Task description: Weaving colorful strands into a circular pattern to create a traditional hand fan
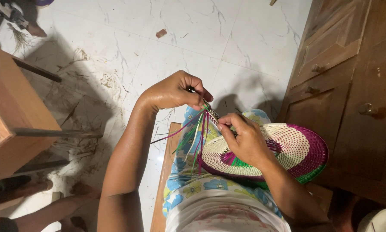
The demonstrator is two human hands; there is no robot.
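A round woven disc (297, 150) in cream, magenta and green rests on my lap over a blue flowered cloth (188, 184). My right hand (243, 138) lies on the disc's left edge and pinches its rim. My left hand (178, 91) is closed just above and to the left, gripping a small dark tool and loose strands (193, 129) of magenta, green and cream that hang down from the rim between both hands.
A wooden cabinet (352, 77) with knobs stands at the right. A wooden stool (12, 116) is at the left, with another person's feet (42, 202) below it. Straw scraps (85, 81) litter the white marble floor (193, 30). I sit on a wooden bench (163, 180).
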